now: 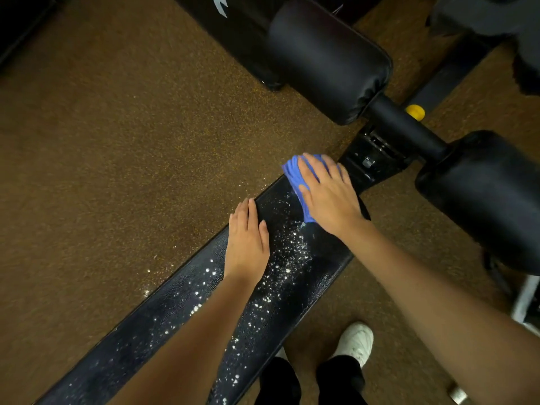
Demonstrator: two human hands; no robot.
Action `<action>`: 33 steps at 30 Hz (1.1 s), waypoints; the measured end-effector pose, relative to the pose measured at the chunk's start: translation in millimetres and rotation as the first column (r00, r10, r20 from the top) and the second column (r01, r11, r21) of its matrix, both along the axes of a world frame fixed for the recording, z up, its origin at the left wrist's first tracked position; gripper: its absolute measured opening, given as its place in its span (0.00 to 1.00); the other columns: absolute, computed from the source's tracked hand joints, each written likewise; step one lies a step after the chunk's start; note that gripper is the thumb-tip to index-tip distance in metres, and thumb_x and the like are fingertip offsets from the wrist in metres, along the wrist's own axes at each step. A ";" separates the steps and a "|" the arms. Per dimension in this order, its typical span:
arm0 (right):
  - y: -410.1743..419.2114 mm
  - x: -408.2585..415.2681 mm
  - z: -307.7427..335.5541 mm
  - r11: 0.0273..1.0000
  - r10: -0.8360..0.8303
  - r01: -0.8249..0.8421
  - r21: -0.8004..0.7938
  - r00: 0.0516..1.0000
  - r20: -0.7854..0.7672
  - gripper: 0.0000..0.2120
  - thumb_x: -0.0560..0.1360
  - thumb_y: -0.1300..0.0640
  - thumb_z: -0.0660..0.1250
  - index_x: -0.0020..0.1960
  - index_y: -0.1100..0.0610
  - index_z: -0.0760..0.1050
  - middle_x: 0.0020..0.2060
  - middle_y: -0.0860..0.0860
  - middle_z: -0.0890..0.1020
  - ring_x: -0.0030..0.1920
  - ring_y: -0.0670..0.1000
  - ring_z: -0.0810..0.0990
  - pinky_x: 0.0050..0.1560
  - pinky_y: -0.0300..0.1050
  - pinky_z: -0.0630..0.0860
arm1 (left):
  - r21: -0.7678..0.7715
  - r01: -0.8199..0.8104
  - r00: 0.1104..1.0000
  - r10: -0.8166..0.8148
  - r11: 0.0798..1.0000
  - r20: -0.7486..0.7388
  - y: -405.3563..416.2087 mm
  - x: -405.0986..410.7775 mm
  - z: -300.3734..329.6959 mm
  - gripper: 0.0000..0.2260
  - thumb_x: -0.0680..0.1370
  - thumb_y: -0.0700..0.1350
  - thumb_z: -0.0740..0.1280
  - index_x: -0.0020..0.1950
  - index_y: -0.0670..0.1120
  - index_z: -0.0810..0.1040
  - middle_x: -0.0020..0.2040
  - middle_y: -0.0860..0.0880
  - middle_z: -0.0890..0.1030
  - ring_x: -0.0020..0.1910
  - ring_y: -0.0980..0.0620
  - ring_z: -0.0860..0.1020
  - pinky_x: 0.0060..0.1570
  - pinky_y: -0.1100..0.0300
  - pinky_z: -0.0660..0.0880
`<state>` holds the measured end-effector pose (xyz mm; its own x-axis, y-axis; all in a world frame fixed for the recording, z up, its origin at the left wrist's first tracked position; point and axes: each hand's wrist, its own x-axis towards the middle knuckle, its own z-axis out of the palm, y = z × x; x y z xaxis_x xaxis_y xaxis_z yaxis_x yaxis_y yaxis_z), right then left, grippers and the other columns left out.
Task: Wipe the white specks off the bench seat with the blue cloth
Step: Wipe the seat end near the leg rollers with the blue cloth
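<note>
A long black bench seat [324,258] runs from the lower left up to the centre. White specks [292,252] are scattered thickly along its middle and down its length. My right hand [327,191] presses flat on a crumpled blue cloth [295,173] at the seat's far end. The cloth sticks out beyond my fingers and along the left side of my palm. My left hand [248,241] lies flat, fingers together, on the seat's left edge and holds nothing.
Two black padded rollers [327,57] [482,188] on a bar cross just beyond the seat, with a metal bracket [371,162] and a yellow knob [415,112] between them. Brown speckled floor [117,141] carries a few white specks. My white shoe [356,340] stands right of the bench.
</note>
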<state>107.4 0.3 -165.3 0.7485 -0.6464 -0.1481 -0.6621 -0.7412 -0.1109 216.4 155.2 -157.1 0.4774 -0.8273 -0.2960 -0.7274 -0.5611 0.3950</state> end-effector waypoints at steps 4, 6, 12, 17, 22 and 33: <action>15.4 38.5 2.4 0.976 -0.216 0.216 0.022 0.976 -0.007 0.25 0.78 0.50 0.53 0.73 0.57 0.59 0.69 0.54 0.68 0.68 0.63 0.64 0.68 0.62 0.57 | 0.012 -0.024 1.000 0.024 1.000 -0.012 3.4 1.9 3.7 0.23 0.82 0.46 0.45 0.75 0.39 0.48 0.75 0.43 0.55 0.75 0.49 0.50 0.72 0.61 0.39; 28.3 38.3 3.2 0.998 -0.050 0.050 0.038 0.999 -0.002 0.25 0.78 0.50 0.50 0.73 0.57 0.60 0.69 0.53 0.69 0.69 0.62 0.64 0.69 0.62 0.57 | 0.028 -0.073 0.997 0.074 0.997 -0.024 6.6 3.4 3.8 0.23 0.82 0.46 0.45 0.75 0.39 0.48 0.75 0.42 0.56 0.74 0.49 0.51 0.72 0.59 0.40; 2.3 15.0 1.1 0.986 0.166 -0.166 0.001 0.986 0.030 0.25 0.77 0.50 0.47 0.71 0.56 0.65 0.67 0.51 0.72 0.68 0.59 0.68 0.66 0.59 0.64 | 0.067 -0.088 0.995 0.091 0.994 -0.042 17.0 7.2 4.1 0.22 0.82 0.45 0.45 0.75 0.40 0.46 0.75 0.43 0.56 0.74 0.49 0.51 0.71 0.60 0.39; 26.3 44.8 4.1 0.994 -0.099 0.098 0.054 0.995 0.032 0.24 0.78 0.52 0.51 0.73 0.56 0.62 0.68 0.52 0.70 0.70 0.60 0.63 0.70 0.60 0.55 | 0.043 -0.086 0.996 0.087 0.995 -0.028 17.1 8.1 2.1 0.22 0.82 0.45 0.45 0.75 0.39 0.47 0.74 0.42 0.56 0.74 0.48 0.52 0.71 0.61 0.38; 26.5 21.5 5.0 0.947 0.317 -0.316 0.051 0.948 -0.002 0.26 0.76 0.50 0.48 0.72 0.55 0.65 0.68 0.49 0.71 0.69 0.57 0.67 0.68 0.55 0.62 | 0.032 -0.113 0.991 0.115 0.993 -0.062 14.8 7.4 3.7 0.22 0.82 0.44 0.46 0.75 0.38 0.49 0.73 0.41 0.58 0.73 0.47 0.54 0.71 0.59 0.41; 22.5 15.3 5.2 0.971 0.229 -0.230 0.058 0.973 0.022 0.25 0.77 0.50 0.48 0.72 0.54 0.64 0.69 0.48 0.70 0.70 0.58 0.66 0.68 0.58 0.62 | 0.044 -0.090 0.994 0.092 0.995 -0.064 17.4 9.0 6.3 0.22 0.82 0.44 0.46 0.75 0.38 0.48 0.73 0.42 0.59 0.73 0.47 0.55 0.73 0.57 0.43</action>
<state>122.8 22.8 -160.1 0.8784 -0.4472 -0.1685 -0.4726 -0.8651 -0.1682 225.4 172.5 -150.8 0.5285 -0.7679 -0.3619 -0.6455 -0.6404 0.4162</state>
